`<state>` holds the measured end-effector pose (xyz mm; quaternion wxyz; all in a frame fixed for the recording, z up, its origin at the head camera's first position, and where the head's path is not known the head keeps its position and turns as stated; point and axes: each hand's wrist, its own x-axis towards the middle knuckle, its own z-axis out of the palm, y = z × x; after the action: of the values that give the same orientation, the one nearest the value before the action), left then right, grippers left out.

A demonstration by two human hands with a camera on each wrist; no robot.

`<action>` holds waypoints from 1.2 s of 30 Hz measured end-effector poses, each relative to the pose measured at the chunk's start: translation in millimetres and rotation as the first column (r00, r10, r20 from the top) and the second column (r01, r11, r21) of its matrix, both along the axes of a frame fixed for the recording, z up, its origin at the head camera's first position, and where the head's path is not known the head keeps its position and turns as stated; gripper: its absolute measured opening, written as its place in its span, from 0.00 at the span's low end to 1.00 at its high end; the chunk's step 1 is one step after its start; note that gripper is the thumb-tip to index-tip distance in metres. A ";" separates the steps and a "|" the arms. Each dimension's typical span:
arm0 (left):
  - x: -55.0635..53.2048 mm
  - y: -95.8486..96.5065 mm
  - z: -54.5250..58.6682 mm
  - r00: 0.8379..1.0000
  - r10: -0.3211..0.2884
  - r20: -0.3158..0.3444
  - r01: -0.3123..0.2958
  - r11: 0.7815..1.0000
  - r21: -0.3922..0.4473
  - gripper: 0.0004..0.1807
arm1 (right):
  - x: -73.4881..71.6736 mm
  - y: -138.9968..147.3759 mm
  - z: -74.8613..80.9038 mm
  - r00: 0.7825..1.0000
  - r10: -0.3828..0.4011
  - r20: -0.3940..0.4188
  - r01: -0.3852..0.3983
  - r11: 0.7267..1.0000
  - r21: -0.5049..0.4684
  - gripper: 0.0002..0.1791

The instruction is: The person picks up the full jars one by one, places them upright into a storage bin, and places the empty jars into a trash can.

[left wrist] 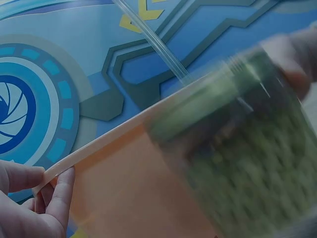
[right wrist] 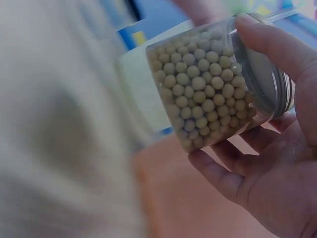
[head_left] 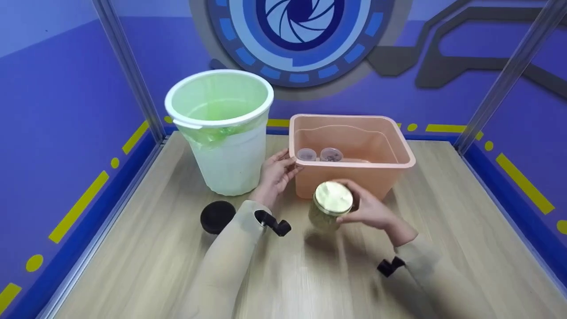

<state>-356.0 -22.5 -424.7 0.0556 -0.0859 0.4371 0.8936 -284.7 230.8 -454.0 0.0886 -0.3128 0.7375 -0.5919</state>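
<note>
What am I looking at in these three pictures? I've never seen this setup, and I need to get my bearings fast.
There is no machine here: a person works with two bare hands and wears three cameras. The wide picture comes from the head and looks down at a wooden table. The other two come from the wrists, very close up, so they look blurred.

On the table stand a white bin with a green liner, a peach tub with two small clear cups inside, and a black lid.

The left hand pinches the tub's rim at its near left corner. The right hand holds a clear jar of small round pale beans, with a gold lid on top, just in front of the tub.
</note>
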 end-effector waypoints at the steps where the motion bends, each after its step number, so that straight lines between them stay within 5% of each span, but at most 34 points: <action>1: 0.1 -0.2 0.1 1.000 0.001 0.001 -0.001 1.000 0.001 0.30 | -1.3 2.2 11.5 1.000 -0.010 -0.020 0.010 1.000 -0.007 0.50; 9: -0.3 -0.7 0.5 1.000 0.007 0.005 -0.007 1.000 -0.013 0.29 | -30.1 17.7 96.6 0.974 -0.196 -0.115 0.195 0.981 -0.022 0.45; 14: 1.3 -0.4 0.7 1.000 0.009 0.002 -0.009 1.000 -0.018 0.28 | -66.3 29.3 120.9 0.925 -0.365 -0.105 0.373 0.926 0.065 0.49; 22: 3.1 0.9 2.7 1.000 0.001 0.020 -0.001 1.000 -0.001 0.30 | -122.0 49.3 96.3 0.847 -0.510 -0.152 0.531 0.789 0.311 0.50; 29: 2.4 2.2 2.5 1.000 -0.005 0.010 0.006 1.000 -0.025 0.29 | -143.4 55.7 65.9 0.895 -0.444 -0.036 0.399 0.764 0.507 0.49; 36: 3.5 1.8 2.9 1.000 0.004 0.013 -0.003 1.000 -0.025 0.28 | -144.2 53.6 59.7 0.941 -0.336 -0.024 0.254 0.659 0.708 0.42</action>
<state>-352.5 -20.7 -421.9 0.0557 -0.0929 0.4478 0.8875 -428.9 284.5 -394.3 0.1433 -0.0989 0.9411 -0.2898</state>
